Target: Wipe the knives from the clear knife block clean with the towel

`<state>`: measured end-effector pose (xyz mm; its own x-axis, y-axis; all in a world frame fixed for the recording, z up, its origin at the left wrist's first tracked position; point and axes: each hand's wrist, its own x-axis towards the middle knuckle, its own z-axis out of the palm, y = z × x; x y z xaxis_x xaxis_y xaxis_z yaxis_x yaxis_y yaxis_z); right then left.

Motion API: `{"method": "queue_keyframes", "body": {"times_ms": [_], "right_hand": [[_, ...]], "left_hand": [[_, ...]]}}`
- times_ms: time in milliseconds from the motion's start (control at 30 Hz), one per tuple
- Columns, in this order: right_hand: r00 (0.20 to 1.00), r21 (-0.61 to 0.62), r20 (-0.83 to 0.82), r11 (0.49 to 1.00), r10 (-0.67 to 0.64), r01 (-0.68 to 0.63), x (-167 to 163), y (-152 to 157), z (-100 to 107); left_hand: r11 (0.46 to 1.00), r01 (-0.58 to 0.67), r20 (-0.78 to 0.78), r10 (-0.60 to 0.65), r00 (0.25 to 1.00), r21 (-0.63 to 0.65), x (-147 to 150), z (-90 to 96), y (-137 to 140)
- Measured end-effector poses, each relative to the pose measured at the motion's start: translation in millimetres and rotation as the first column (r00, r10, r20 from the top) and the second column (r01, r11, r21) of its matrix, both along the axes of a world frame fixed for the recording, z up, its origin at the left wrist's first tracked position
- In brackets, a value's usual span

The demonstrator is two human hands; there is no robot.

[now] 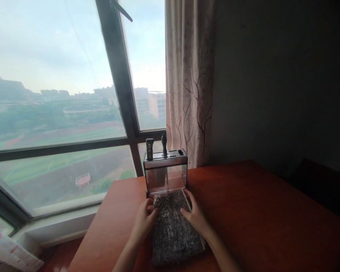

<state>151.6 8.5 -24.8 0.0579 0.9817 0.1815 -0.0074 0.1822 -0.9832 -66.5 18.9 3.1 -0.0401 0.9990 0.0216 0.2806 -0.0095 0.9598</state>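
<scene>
A grey, speckled, shaggy mat (175,230) lies on the table in front of me, with a pale edge along its right side. My left hand (147,215) grips its far left corner, thumb on top and fingers at the side. On the opposite edge, my right hand (194,215) holds the far right corner in the same way, its fingers partly hidden behind the edge. Just beyond the mat stands a knife block (166,164) with a clear front panel. Two dark handles, a flat one (149,149) and a rounded one (164,144), stick up from its top.
The reddish-brown wooden table (243,211) stretches away to the right. A large window (56,147) with dark frames is on the left, above a pale sill (56,226). Behind the knife block hangs a patterned curtain (189,83), with a dark wall (277,83) beside it.
</scene>
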Motion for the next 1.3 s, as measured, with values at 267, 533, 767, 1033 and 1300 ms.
{"method": "queue_keyframes", "body": {"times_ms": [267,533,767,1033,1300], "right_hand": [[0.831,-0.116,-0.547,0.974,0.100,-0.194,-4.9,-13.1,26.2],[0.622,-0.053,-0.742,0.903,0.250,-0.426,4.1,-23.9,43.1],[0.613,-0.035,-0.740,0.895,0.277,-0.446,6.5,-27.4,43.8],[0.528,-0.125,-0.777,0.738,0.343,-0.663,-0.8,-25.2,44.5],[0.647,-0.296,-0.725,0.740,0.238,-0.604,4.4,-32.9,26.1]], "left_hand": [[0.985,-0.069,0.437,0.132,0.890,-0.158,9.7,12.6,-8.2],[0.803,0.419,0.777,0.084,0.624,-0.424,26.1,28.8,-30.9],[0.872,0.337,0.807,0.104,0.581,-0.355,27.1,33.2,-39.1],[0.858,0.307,0.832,0.217,0.511,-0.412,15.1,32.4,-36.7],[0.922,0.264,0.720,0.024,0.693,-0.284,17.4,40.7,-34.5]]}}
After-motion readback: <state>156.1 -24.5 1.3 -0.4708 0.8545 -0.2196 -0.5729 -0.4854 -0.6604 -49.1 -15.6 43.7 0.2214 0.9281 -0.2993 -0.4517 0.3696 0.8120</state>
